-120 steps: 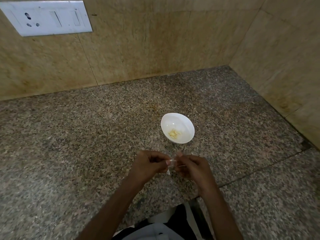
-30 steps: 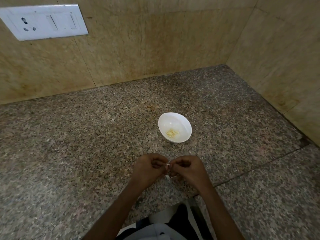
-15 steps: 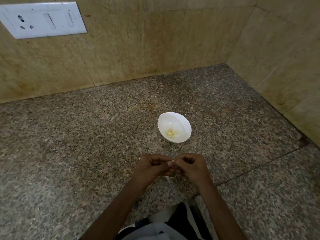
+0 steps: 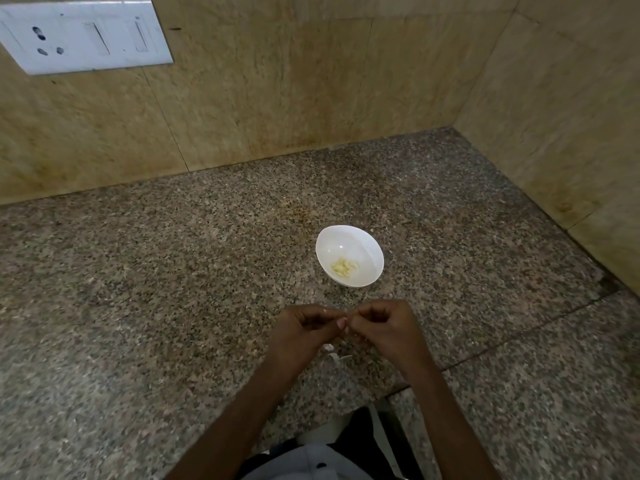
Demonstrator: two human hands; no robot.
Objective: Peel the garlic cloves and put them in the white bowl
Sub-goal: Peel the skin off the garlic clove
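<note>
peeling looks like the step in hand in the head view. the left hand (image 4: 304,329) and the right hand (image 4: 386,323) are both curled, knuckles up, and their fingertips meet just above the table (image 4: 156,289). between them they pinch a small pale garlic clove (image 4: 343,322). the fingers hide most of it, so how much skin is left on it cannot be told. the white bowl (image 4: 369,249) stands just beyond the hands and apart from them, with a little heap of peeled cloves (image 4: 344,267) in its bottom. a few papery skin scraps (image 4: 330,348) lie on the table under the hands.

the clove is tiny and probably slick once bare, so a hard squeeze could shoot it out of the pinch. it would then land on the table or go over the near edge. a fallen piece would be hard to spot on the speckled stone. skin clinging to a fingertip could ride along into the bowl with the clove. the bowl looks light, so a careless reach might nudge or tip it.

the table is mottled brown and grey granite. a seam (image 4: 519,329) crosses its right side, and a rusty stain (image 4: 301,213) lies just behind the bowl. beige stone wall tiles (image 4: 277,98) rise behind it and meet a side wall in the right corner. a white switch plate (image 4: 86,36) with a socket sits high on the left. dark and white clothing (image 4: 329,457) shows at the bottom edge.
</note>
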